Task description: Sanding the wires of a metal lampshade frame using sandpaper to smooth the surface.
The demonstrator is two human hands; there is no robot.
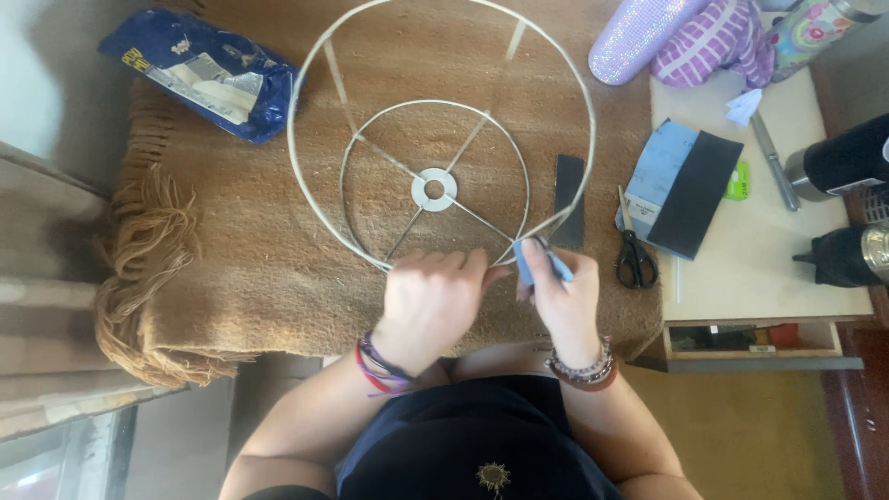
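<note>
A: What are the hands doing at the near edge?

B: The left hand (429, 301) is curled down over the near rim of a white wire lampshade frame (440, 134), fingers closed on the wire. The right hand (562, 301) is pinched shut on a small folded blue-grey piece of sandpaper (530, 260), pressed against the same rim just to the right of the left hand.

A: How does the frame look?

B: Two rings, a large outer one and a smaller inner one, joined by short struts. Thin spokes run from the inner ring to a flat white washer at the centre. The coating looks off-white. It lies on a brown fringed blanket (231, 250) that covers the surface, with its far side reaching the top of the view.

A: What lies around it?

B: Just right of the rim, a narrow dark strip (569, 199) on the blanket. Further right, on the pale desk (759, 268), black-handled scissors (634, 250), then a blue rectangular sheet with a black sheet (696, 190) lying partly over it, and a small green tag beside them.

A: Any packages?

B: At the far left, a crumpled dark blue plastic bag (208, 74) with a white panel and a yellow patch, on the blanket's corner. Its print is too small to make out.
</note>
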